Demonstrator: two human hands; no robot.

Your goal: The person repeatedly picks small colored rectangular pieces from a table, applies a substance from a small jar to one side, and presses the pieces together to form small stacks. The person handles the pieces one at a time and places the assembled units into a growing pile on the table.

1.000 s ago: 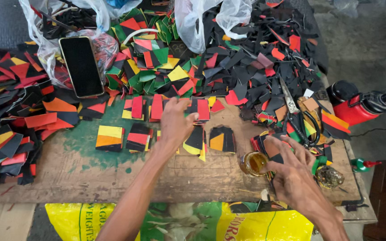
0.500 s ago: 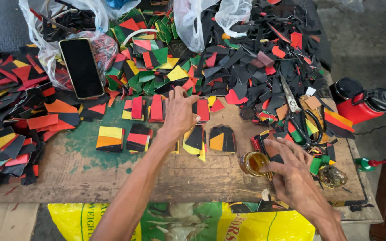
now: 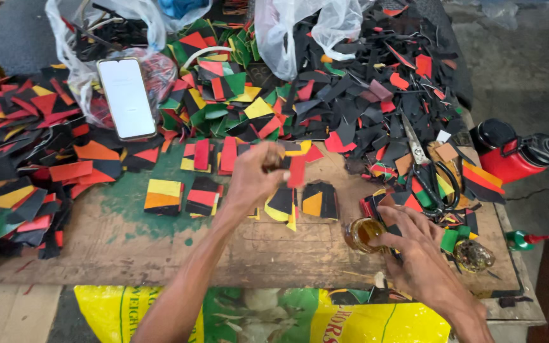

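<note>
At a cluttered wooden worktop [image 3: 160,248], the left hand [image 3: 252,181] pinches a red strip [image 3: 297,170], fingers clamped on it above small stacks of coloured pieces [image 3: 300,203]. The right hand [image 3: 414,254] rests on a small amber jar [image 3: 362,234], fingers spread around it. A nudge could likely tip the open jar over the cut pieces. What the jar holds is unclear; the scissors [image 3: 430,171] lie half buried.

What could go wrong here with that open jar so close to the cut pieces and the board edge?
The right hand rests against the small open jar of amber liquid; a nudge could tip it onto the nearby stacked pieces. The left hand, pinching a red piece, could scatter those stacks. The scissors lie half buried among scraps, easy to snag.
</note>
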